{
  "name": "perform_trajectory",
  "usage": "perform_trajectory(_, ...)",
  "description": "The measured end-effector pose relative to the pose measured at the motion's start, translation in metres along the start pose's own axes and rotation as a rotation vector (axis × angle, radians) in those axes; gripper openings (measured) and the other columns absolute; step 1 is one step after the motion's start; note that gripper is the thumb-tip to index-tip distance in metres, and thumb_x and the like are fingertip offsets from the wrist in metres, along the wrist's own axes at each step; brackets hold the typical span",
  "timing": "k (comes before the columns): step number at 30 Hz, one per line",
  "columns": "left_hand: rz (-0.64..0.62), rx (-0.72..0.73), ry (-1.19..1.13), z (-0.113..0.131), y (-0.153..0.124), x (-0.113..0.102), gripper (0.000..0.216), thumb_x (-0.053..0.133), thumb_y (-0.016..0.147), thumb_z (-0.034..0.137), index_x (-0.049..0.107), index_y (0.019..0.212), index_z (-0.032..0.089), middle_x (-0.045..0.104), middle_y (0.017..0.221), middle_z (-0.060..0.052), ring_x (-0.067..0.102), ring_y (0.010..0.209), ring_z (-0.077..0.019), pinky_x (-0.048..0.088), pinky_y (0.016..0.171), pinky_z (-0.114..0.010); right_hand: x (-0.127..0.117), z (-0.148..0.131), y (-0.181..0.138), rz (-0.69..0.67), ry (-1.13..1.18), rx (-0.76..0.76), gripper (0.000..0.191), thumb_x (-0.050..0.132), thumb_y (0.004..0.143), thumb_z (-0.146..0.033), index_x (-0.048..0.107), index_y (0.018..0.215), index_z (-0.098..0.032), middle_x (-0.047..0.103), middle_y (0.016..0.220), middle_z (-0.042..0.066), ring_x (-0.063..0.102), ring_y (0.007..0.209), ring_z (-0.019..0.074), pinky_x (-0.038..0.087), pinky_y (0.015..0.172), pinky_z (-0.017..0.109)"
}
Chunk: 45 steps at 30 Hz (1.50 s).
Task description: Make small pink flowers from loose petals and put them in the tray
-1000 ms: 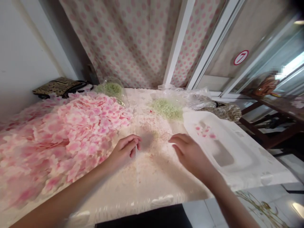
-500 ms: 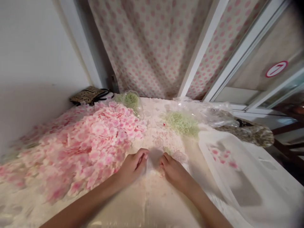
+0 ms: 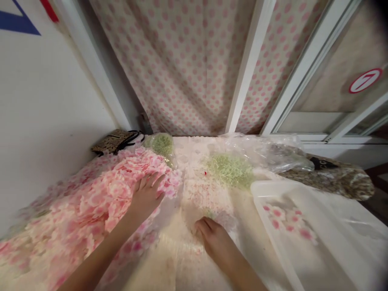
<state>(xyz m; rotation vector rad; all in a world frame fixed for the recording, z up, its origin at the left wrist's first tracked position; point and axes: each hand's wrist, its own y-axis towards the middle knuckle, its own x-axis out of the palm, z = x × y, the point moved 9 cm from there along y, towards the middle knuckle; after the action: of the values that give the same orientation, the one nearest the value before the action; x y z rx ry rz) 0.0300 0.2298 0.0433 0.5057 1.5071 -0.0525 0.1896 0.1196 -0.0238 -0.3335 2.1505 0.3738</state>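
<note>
The person's left hand (image 3: 147,195), which half a second ago sat fingertip to fingertip with the right at the middle of the bench (image 3: 169,266), has moved out to the left and now lies on the heap of pink fabric petals (image 3: 100,202). Its fingers are spread and flat, palm down on the heap's near edge, the forearm running back toward the lower left corner. The right hand (image 3: 214,239) has stayed at the middle of the bench, knuckles up and fingers curled under onto a scatter of small pale bits (image 3: 201,194); whether it pinches anything cannot be told. The two hands are now well apart. Beyond the right hand lies a loose pile of green stamens (image 3: 232,169), and a clear bag of the same green (image 3: 160,143) stands at the far end of the petals. To the right, a clear plastic tray (image 3: 315,258) holds a few pink flowers (image 3: 281,214). A spotted curtain (image 3: 188,60) hangs behind.
</note>
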Motion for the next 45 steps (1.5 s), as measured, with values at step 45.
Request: perform_trajectory(45,0.165,-0.568,-0.168,-0.257,-0.045,-0.079,0.032,0.05,0.089,0.033,0.053,0.114,0.014,0.055,0.116,-0.009,0.055,0.102,-0.0214,0.047,0.087,-0.043,-0.005,-0.029,-0.03,0.468,-0.196,-0.613,0.033,0.029,0.085,-0.005,0.06,0.088,-0.016,0.07,0.072,0.005,0.068,0.064,0.0148,0.054,0.061,0.021)
